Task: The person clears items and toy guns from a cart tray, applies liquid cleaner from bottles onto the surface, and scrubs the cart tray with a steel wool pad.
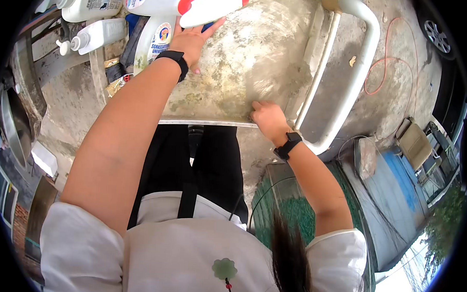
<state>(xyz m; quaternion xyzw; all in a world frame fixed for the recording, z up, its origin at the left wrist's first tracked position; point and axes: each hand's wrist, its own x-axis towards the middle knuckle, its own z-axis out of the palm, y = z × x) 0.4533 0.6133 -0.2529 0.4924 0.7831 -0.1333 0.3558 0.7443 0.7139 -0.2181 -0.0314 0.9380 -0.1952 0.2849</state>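
My left hand (189, 45) reaches to the far left part of a worn, stained concrete-like surface (231, 68). Its fingers are spread, partly hidden behind the white-and-red trigger head of a spray bottle (210, 11), and the thumb stands apart. Just beside that hand is a second bottle (157, 39) with a degreaser label. Near the surface's front edge, my right hand (269, 118) rests with its fingers curled in. Whatever those fingers hold, if anything, is hidden.
White plastic jugs (101, 34) lie at the upper left. A white pipe rail (368, 53) borders the surface on the right. Beyond it, a red hose (385, 58) loops over the ground. A green bin-like container (278, 199) stands by my right arm.
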